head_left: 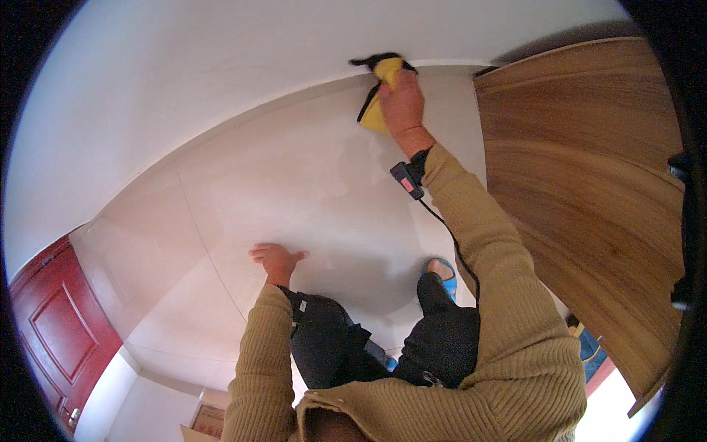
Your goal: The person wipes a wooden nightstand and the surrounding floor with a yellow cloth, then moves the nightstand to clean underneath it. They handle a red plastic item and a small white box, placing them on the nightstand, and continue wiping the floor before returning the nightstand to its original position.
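At the foot of the white wall (221, 66), my right hand (403, 107) grips a yellow cloth (373, 118) with black edging. The bunched cloth is slightly blurred, and its black part reaches the pale skirting strip (302, 94). A black device with a cable (405, 180) is strapped at my right wrist. My left hand (277, 261) is open, its fingers and thumb spread above the pale tiled floor (258, 184), in front of my left knee; whether it touches the tiles I cannot tell. Neither palm shows.
A brown wood-grain panel (582, 147) stands close along my right arm. At the far left is a red door (66, 331). A cardboard box (208, 420) sits at the lower left. My blue slipper (451, 283) rests on the tiles between my arms.
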Tool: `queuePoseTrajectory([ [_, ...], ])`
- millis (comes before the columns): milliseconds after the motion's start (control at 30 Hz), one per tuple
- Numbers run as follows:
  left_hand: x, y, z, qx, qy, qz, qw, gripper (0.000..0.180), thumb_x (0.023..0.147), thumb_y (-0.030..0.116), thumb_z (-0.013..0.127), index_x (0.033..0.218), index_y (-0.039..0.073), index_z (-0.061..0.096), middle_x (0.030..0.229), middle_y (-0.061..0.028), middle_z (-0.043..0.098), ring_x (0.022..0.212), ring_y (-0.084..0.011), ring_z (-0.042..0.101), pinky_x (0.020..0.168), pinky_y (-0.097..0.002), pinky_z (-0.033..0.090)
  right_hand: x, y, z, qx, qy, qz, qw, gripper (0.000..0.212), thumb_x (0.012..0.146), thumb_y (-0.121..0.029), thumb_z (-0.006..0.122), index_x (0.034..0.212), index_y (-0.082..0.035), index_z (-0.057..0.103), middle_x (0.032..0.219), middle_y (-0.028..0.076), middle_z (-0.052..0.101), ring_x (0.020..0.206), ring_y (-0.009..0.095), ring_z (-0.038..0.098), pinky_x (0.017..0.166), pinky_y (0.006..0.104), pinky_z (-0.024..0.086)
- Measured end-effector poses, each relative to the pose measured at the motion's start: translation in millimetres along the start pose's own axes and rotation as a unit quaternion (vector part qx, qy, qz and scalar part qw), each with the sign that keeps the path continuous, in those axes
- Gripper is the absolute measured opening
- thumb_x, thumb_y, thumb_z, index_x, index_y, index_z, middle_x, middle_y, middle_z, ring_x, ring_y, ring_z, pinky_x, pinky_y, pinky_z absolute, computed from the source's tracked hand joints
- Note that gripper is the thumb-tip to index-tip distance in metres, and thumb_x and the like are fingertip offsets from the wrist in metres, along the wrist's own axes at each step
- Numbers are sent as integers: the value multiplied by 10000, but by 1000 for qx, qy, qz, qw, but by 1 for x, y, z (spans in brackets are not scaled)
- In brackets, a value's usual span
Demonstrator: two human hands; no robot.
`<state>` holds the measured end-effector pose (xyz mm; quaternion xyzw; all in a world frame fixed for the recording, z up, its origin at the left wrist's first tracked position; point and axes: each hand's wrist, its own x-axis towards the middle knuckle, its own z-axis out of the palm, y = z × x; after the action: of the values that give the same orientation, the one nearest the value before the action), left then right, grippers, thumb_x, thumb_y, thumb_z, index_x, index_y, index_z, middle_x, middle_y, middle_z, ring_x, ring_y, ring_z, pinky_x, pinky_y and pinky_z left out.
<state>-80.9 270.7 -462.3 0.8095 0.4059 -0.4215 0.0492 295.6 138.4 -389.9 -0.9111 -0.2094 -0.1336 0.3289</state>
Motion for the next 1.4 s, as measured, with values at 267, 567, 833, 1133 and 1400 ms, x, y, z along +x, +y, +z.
queuePoseTrajectory([
  [267,56,-187,57,22,-6,-12,1000,1365,494,712,669,1207,-289,75,1223,-500,187,1196,-571,232,985,-529,276,-135,-208,146,87,-69,23,994,381,735,-80,579,1072,49,458,979,210,498,881,378,516,763,422,442],
  [567,81,-198,78,38,14,-3,999,1384,465,745,646,1219,-277,94,1218,-491,219,1178,-578,256,954,-541,310,-177,-295,196,165,-310,-110,930,344,714,-39,488,1053,-33,539,926,191,555,928,364,511,817,425,419],
  [833,61,-171,65,-11,38,-7,999,1251,541,704,629,1243,-233,190,1303,-394,233,1203,-575,201,975,-588,227,-173,-273,141,386,-495,114,770,329,822,-194,577,1109,-39,537,837,32,597,733,106,545,650,266,467],
  [1133,73,-227,92,-359,184,-37,914,910,749,552,559,1324,-79,240,1374,-285,224,1295,-406,179,1015,-528,205,-143,-244,86,-29,-350,-171,921,354,769,-84,523,1122,-89,543,1100,183,551,1025,331,508,887,387,405],
  [1400,133,-381,181,-329,258,-389,821,769,855,567,358,1334,-27,269,1363,-254,280,1221,-384,352,928,-546,332,-145,-262,89,-8,-120,-213,970,397,665,65,516,1026,-88,573,988,153,553,982,337,496,869,407,394],
])
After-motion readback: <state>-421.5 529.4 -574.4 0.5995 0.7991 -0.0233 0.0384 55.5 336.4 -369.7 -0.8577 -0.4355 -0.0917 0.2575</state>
